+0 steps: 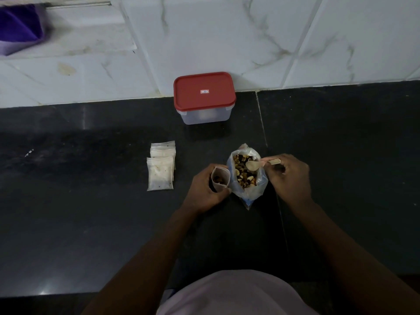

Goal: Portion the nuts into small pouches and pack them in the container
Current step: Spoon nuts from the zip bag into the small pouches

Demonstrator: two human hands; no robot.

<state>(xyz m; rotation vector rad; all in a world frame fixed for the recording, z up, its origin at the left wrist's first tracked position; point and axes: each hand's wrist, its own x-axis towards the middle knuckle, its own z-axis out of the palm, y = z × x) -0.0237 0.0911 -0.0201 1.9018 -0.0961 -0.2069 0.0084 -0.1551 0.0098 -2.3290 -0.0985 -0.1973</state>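
L hand grips open pouch w/ few nuts; R hand pinches spoon over nut bag. Lidded container behind, spare pouches left.

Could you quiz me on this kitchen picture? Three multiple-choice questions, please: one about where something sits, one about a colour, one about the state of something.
1. Where is the container?
A. Against the tiled wall, beyond the bag of nuts
B. On the person's lap
C. Under the stack of pouches

2. What colour is the lid?
A. Blue
B. Red
C. Green

3. What state is the small pouch in the left hand?
A. Sealed flat
B. Held open with a few nuts inside
C. Torn in half

Answers: 1 A, it stands at the back of the dark counter. 2 B, the lid is plainly red. 3 B, its mouth gapes, nuts visible; the right hand holds a spoon.
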